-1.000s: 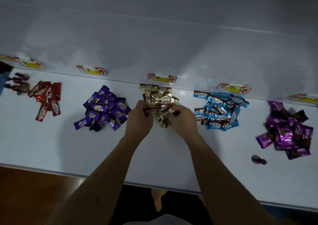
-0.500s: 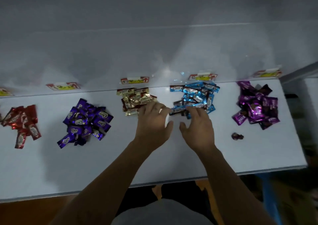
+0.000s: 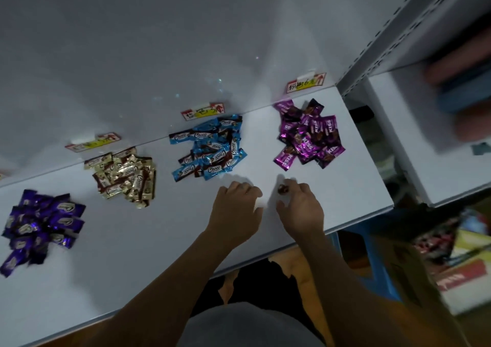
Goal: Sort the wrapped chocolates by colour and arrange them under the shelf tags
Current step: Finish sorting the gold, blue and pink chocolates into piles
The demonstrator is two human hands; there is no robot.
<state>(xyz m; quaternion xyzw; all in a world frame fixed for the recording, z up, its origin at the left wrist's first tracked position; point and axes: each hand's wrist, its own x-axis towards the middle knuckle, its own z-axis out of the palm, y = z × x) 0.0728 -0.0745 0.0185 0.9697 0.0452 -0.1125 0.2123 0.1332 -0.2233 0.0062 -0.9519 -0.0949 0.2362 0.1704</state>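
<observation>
Far to the left on the white shelf [image 3: 132, 253] lies a heap of dark purple chocolates [image 3: 39, 224], their wrappers pointing every which way. Next along, under a yellow-and-red tag [image 3: 93, 142], sits the gold pile [image 3: 125, 176]. Several of its bars point toward the back wall and others lie slantwise. To its right, under a second tag [image 3: 203, 111], the blue pile [image 3: 210, 150] is jumbled, with some bars lying across the shelf and some pointing toward the back.

The left hand [image 3: 236, 208] rests knuckles-up on the bare shelf just in front of the blue pile. Its fingers are bent and close together, its thumb is out to the side, and it holds nothing that shows. Just beside it, the right hand [image 3: 300, 208] has its fingers curled. A small loose chocolate [image 3: 282, 189] in a dark reddish wrapper sits at the tip of its index finger, above the thumb. Whether the fingers pinch it or only touch it cannot be told. The piece looks roundish and is too small to show a long axis. It sits in front of the magenta pile [image 3: 309, 134], apart from it, and that pile lies under a third tag [image 3: 305, 82] at the shelf's right end.
</observation>
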